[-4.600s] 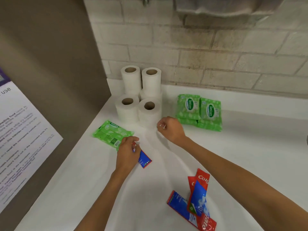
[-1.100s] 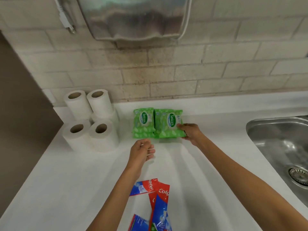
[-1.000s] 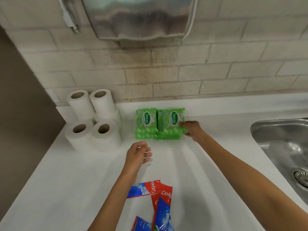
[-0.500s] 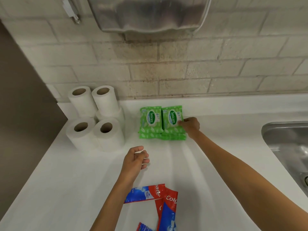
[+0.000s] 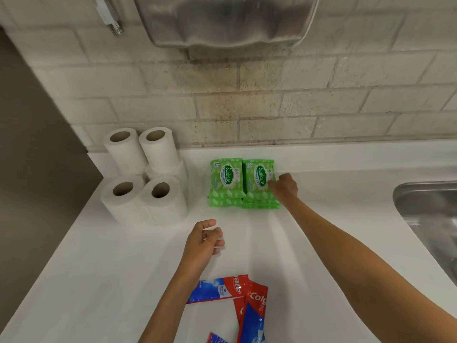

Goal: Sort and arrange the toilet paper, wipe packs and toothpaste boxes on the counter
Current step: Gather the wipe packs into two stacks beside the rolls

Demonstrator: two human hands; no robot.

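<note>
At the far left a flat brown panel is bounding the smooth white tabletop. Soft toilet paper rolls, cardboard cores facing up, are standing clustered in the back-left corner beside the rough brick wall. The left hand is hovering over an open stretch of tabletop, fingers loosely curled and holding nothing. Below it, glossy red-and-blue toothpaste boxes are lying overlapped at the near edge. Two stacks of crinkly green wipe packs are sitting side by side near the wall, touching. The right hand is curling its fingers onto the right stack's outer edge. A rounded steel sink is cutting into the right side.
</note>
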